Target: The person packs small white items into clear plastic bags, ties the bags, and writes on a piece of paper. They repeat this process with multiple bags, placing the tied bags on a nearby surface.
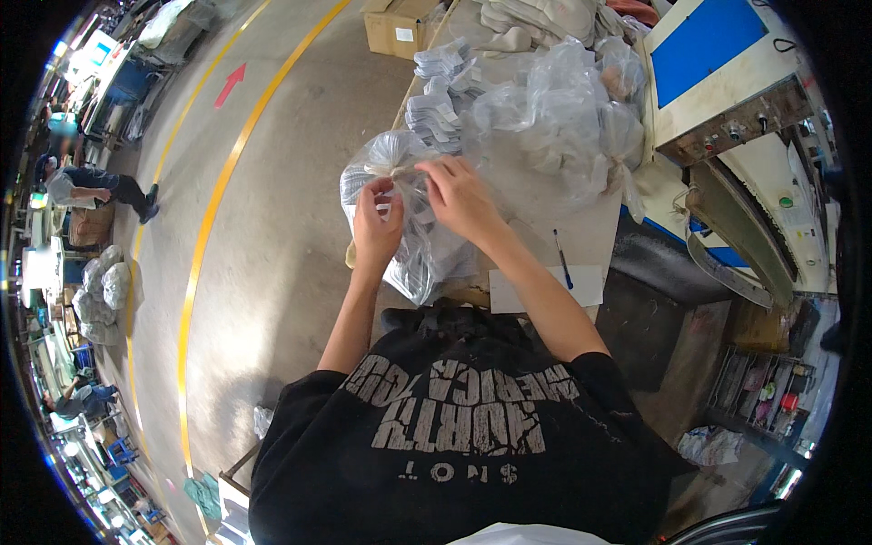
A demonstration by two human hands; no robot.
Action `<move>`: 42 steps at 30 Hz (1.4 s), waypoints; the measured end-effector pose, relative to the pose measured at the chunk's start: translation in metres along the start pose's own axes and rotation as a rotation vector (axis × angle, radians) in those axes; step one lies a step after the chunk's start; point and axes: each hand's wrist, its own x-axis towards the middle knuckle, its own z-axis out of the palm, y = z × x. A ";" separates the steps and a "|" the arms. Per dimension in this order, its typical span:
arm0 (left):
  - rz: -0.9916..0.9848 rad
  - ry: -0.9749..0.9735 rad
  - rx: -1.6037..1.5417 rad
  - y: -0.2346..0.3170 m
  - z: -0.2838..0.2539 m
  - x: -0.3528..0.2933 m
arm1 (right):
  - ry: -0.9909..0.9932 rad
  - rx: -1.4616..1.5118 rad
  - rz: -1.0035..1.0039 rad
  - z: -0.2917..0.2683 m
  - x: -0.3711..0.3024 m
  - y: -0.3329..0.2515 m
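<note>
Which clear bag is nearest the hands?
The bag at left edge of the table, top between left hand and right hand; other table bags lie farther right.

Clear plastic bag [420, 238], gathered at the top
Crinkled and bulging with greyish pieces [360, 193], it sits by the left edge of the worktable [531, 238]; a beige strip [396, 170] lies at its neck.

2 hands [378, 227] at 1 clear bag [420, 259]; right, 1 pen [563, 261], 1 white sheet [589, 284]; far, 1 cardboard box [392, 34]; left, 1 red arrow [231, 86], 2 yellow lines [214, 195].
</note>
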 end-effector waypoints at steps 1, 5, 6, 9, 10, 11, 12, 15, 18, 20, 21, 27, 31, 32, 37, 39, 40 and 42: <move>0.005 0.022 -0.014 -0.002 0.003 0.002 | -0.021 -0.007 0.023 0.010 0.004 -0.002; -0.009 0.034 -0.071 -0.004 0.004 0.010 | -0.040 -0.146 0.066 0.034 0.007 -0.006; 0.002 0.026 -0.086 -0.006 0.004 0.012 | -0.044 -0.177 0.071 0.039 0.006 -0.005; -0.004 -0.007 -0.097 -0.008 0.002 0.014 | -0.066 -0.185 0.087 0.045 0.003 -0.001; -0.013 -0.019 -0.094 -0.006 0.000 0.013 | -0.075 -0.172 0.093 0.045 0.003 -0.001; -0.016 -0.030 -0.101 -0.005 -0.003 0.012 | -0.070 -0.160 0.075 0.045 0.001 -0.002; -0.020 -0.045 -0.111 -0.004 -0.005 0.010 | -0.067 -0.151 0.060 0.042 -0.001 -0.006; -0.003 -0.089 -0.141 0.005 -0.010 0.002 | -0.017 -0.072 0.047 0.030 -0.012 -0.021; 0.101 -0.121 -0.120 0.006 -0.013 -0.009 | 0.042 -0.017 0.063 0.020 -0.030 -0.034; 0.194 -0.126 -0.061 0.006 -0.016 -0.016 | 0.064 -0.004 0.082 0.013 -0.042 -0.041; 0.239 -0.122 -0.019 0.008 -0.018 -0.021 | 0.068 -0.002 0.094 0.009 -0.047 -0.045; 0.396 -0.126 0.122 0.021 -0.027 -0.023 | 0.092 -0.053 0.127 0.003 -0.064 -0.056; 0.385 -0.197 0.111 0.020 -0.028 -0.013 | 0.103 -0.120 0.145 0.002 -0.061 -0.059; 0.373 -0.186 0.107 0.018 -0.028 -0.011 | 0.102 -0.128 0.163 0.003 -0.059 -0.060; 0.261 -0.110 0.140 0.009 -0.021 -0.011 | 0.124 -0.152 0.213 0.012 -0.052 -0.056; 0.200 -0.108 0.103 0.006 -0.018 -0.010 | 0.129 -0.128 0.213 0.015 -0.050 -0.053; 0.168 -0.106 0.085 0.005 -0.017 -0.010 | 0.130 -0.115 0.212 0.017 -0.049 -0.051; 0.079 -0.143 0.053 0.006 -0.016 -0.006 | 0.134 -0.129 0.227 0.022 -0.047 -0.046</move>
